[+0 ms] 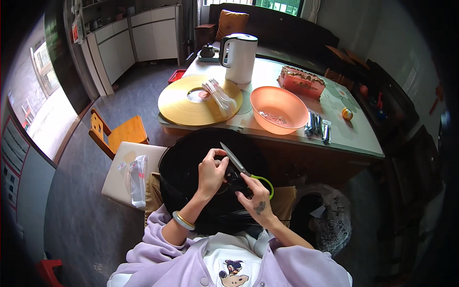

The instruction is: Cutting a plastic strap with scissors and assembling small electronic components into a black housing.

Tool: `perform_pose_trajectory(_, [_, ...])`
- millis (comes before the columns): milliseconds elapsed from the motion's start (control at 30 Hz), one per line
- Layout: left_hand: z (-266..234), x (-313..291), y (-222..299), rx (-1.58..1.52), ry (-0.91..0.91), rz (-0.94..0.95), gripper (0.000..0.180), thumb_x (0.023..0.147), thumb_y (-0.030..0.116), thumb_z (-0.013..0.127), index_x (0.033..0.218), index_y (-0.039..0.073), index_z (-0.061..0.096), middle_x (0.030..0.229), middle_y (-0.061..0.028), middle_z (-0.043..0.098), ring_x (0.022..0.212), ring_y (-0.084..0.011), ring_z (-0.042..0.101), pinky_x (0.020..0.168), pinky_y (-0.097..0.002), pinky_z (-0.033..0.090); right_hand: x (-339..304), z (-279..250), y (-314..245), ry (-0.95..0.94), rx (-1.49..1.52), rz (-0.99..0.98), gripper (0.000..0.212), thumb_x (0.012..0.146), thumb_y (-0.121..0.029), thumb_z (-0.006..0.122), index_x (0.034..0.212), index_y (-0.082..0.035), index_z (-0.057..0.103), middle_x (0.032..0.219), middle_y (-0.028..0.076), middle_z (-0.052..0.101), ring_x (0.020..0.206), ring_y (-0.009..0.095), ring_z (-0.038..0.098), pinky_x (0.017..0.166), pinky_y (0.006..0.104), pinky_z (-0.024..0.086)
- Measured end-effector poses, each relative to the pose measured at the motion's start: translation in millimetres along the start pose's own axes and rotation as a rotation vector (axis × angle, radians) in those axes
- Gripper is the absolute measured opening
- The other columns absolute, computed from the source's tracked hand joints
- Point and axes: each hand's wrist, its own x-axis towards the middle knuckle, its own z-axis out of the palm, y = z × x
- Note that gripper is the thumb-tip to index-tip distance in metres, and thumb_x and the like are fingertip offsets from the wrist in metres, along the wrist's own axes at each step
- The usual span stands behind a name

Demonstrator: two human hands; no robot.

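Orange basin (284,99) beside yellow roll (178,106), white kettle (242,60) behind, scissors (235,161) in right hand (257,198).

You can make out large, dark handwriting on the clear plastic bag (330,225) to your right, running sideways toward its right edge. On the wall panel (14,148) at your far left, the lines of print are too small to read. The clear packets (138,182) near your stool's (114,185) right edge bear a small red marking, likewise unreadable to you from here.
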Motion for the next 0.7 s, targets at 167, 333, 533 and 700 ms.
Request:
perform_pose_trajectory(167, [-22,-10,-34,0.553,0.021,0.487,0.040,0.076,0.010,0.068,0.112,0.000,0.051,0.095,-0.0138,0.057,0.069,-0.0179,0.060,0.061,-0.0275,0.050,12,-9,14,-0.071,0.047,0.067,0.048,0.072,-0.008,0.070,0.117,0.001,0.053,0.102,0.019,0.060,0.079,0.025,0.063,0.067,0.0293,0.054])
perform_pose_trajectory(333, [-19,-24,-38,1.031,-0.114,0.419,0.048,0.070,0.015,0.071,0.113,0.002,0.053,0.109,-0.0159,0.049,0.093,-0.0285,0.055,0.074,-0.0353,0.050,19,-4,10,-0.117,0.308,0.343,0.044,0.075,-0.009,0.067,0.114,0.004,0.051,0.102,0.017,0.061,0.069,0.015,0.063,0.053,0.0238,0.055])
perform_pose_trajectory(533, [-25,-20,-44,1.006,-0.090,0.218,0.044,0.068,0.011,0.069,0.109,0.003,0.055,0.099,-0.0141,0.054,0.094,-0.0303,0.055,0.077,-0.0379,0.050,17,13,5,-0.128,0.202,0.299,0.043,0.075,-0.008,0.068,0.112,0.004,0.050,0.101,0.019,0.060,0.071,0.018,0.065,0.056,0.0242,0.055])
perform_pose_trajectory(700, [-29,-18,-49,0.935,-0.108,0.198,0.040,0.071,0.011,0.067,0.108,0.002,0.056,0.099,-0.0145,0.056,0.095,-0.0311,0.055,0.080,-0.0385,0.049,12,33,13,-0.100,-0.202,-0.239,0.047,0.074,-0.007,0.067,0.115,0.003,0.047,0.101,0.021,0.056,0.073,0.029,0.063,0.060,0.0305,0.053])
